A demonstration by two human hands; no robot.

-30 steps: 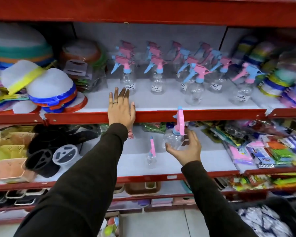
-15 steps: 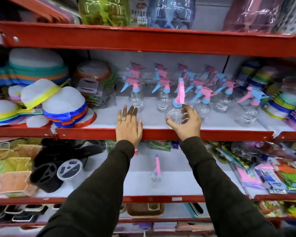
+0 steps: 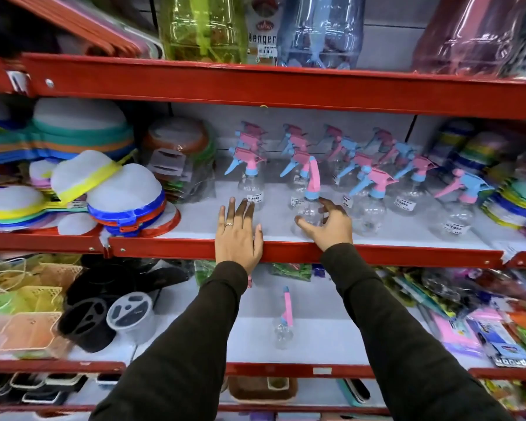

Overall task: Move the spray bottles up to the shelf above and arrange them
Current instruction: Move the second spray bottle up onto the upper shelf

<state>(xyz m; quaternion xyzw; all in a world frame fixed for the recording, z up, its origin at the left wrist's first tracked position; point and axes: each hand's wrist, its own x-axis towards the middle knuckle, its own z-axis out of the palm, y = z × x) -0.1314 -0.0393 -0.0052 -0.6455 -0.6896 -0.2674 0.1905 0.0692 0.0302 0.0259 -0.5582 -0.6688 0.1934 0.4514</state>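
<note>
Clear empty spray bottle [image 3: 308, 212] gripped by right hand [image 3: 331, 227] on upper shelf [image 3: 377, 253], left hand [image 3: 238, 235] flat, fingers spread

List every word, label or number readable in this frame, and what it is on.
"Hanger": on a white package label on the top shelf, between the green and blue plastic packs.
Small logo above it: too blurred to read.
White price stickers on the spray bottles: print too small to read.
Nothing else is legible.

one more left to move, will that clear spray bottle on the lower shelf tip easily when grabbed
The clear plastic spray bottle with the pink trigger looks empty, so it is probably very light. Its tall pink head over a small round body suggests it tips easily. Smooth plastic may be slightly slippery.
</note>
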